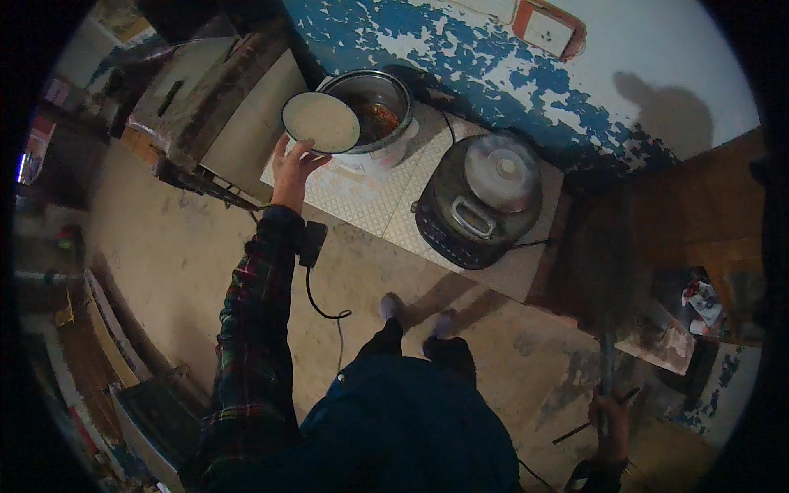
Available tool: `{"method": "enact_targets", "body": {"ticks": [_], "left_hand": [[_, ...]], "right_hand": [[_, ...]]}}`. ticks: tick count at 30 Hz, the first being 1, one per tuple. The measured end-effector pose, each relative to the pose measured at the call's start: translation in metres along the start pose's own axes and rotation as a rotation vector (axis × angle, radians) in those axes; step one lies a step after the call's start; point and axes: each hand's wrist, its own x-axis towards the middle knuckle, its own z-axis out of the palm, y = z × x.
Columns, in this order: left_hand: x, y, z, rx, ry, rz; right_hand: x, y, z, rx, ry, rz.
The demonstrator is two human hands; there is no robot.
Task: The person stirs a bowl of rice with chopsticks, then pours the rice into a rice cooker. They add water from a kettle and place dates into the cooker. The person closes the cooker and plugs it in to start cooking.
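Observation:
At the end of my outstretched left arm, my left hand [294,170] grips the near rim of a round bowl [321,122] with pale contents. The bowl overlaps the left side of a metal pot [404,86] with reddish-brown food [380,122] in it; I cannot tell whether they touch. At the lower right, my right hand [610,419] is closed around the handle of a dark long-handled utensil [606,361]. Its far end blurs into the dark background, so its kind is unclear. A thin dark stick [571,433] shows beside that hand.
A dark electric cooker [477,205] with a round metal lid [503,171] stands right of the pot on a pale patterned tabletop [366,205]. A cabinet [234,123] is at the left. A black box [311,244] with a hanging cable [316,304] is by my left wrist.

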Motion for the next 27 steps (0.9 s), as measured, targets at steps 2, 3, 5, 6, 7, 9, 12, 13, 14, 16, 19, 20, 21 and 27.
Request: {"method": "enact_targets", "body": {"ticks": [2,3,5,6,7,9,12,13,14,16,19,20,21,27], "left_hand": [[0.023,-0.006,-0.004,0.025,0.031,-0.021],[0.034,-0.009,-0.004,0.034,0.061,-0.071],[0.053,-0.015,-0.003,0.126,0.079,-0.099],[0.063,-0.017,-0.001,0.212,0.066,-0.077],[0.073,-0.018,0.000,0.299,0.035,-0.029],[0.091,-0.019,0.003,0.578,-0.019,0.082],[0.114,-0.017,0.006,1.035,-0.084,0.270],[0.120,-0.016,0.007,1.065,-0.124,0.326],[0.125,-0.014,0.008,1.090,-0.160,0.344],[0.133,-0.011,0.009,1.168,-0.228,0.324],[0.142,-0.008,0.011,1.163,-0.255,0.502],[0.143,-0.007,0.011,1.094,-0.221,0.449],[0.142,-0.008,0.011,1.014,-0.177,0.425],[0.117,-0.022,-0.006,-0.012,0.025,-0.244]], "right_hand": [[0.012,-0.021,0.038,0.059,-0.016,0.010],[0.021,-0.030,0.052,0.052,-0.031,0.014],[0.042,-0.045,0.072,0.011,-0.067,0.037],[0.051,-0.054,0.080,-0.045,-0.046,0.084],[0.060,-0.061,0.088,-0.010,-0.104,0.046],[0.080,-0.075,0.106,0.016,-0.134,0.014],[0.109,-0.101,0.131,-0.041,-0.199,0.049],[0.119,-0.108,0.139,-0.032,-0.220,0.056],[0.129,-0.114,0.147,-0.022,-0.243,0.061],[0.148,-0.127,0.161,-0.090,-0.277,0.067],[0.169,-0.141,0.181,-0.250,-0.281,0.064],[0.174,-0.145,0.189,-0.255,-0.265,0.055],[0.179,-0.148,0.197,-0.260,-0.258,0.042],[0.207,-0.171,0.256,-0.188,-0.392,-0.033]]}}
